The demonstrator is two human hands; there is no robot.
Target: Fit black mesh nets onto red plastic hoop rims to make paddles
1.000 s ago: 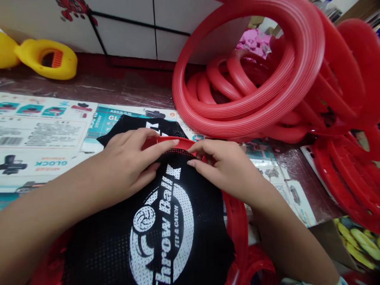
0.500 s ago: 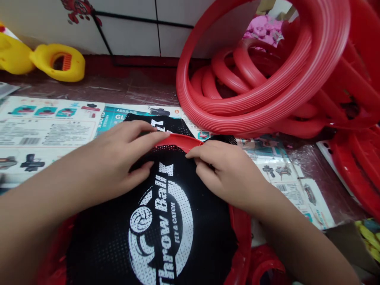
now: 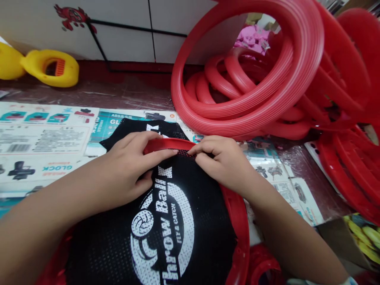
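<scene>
A black mesh cloth (image 3: 208, 221) printed "Throw Ball" lies over a round red plastic frame (image 3: 239, 225), whose far rim curves up between my hands. My left hand (image 3: 127, 168) is closed at the cloth's far edge, its index fingertip pressing the mesh against the rim and the thumb tucked below. Just to the right, my right hand (image 3: 224, 166) pinches the same mesh edge with thumb and forefinger. Beyond the rim, a second piece of black mesh (image 3: 121, 132) sticks out flat. The lower part of the frame leaves the picture.
Large ribbed red rings (image 3: 249, 118) are piled at the back right, beside stacked red plastic parts (image 3: 344, 166). Yellow plastic pieces (image 3: 65, 81) stand at the back left. Printed cardboard (image 3: 56, 134) covers the table. A box with yellow items (image 3: 363, 233) is at lower right.
My left index finger has slid right along the mesh edge, closer to my right fingertips. The mesh edge now lies lower against the rim. The camera view has shifted slightly.
</scene>
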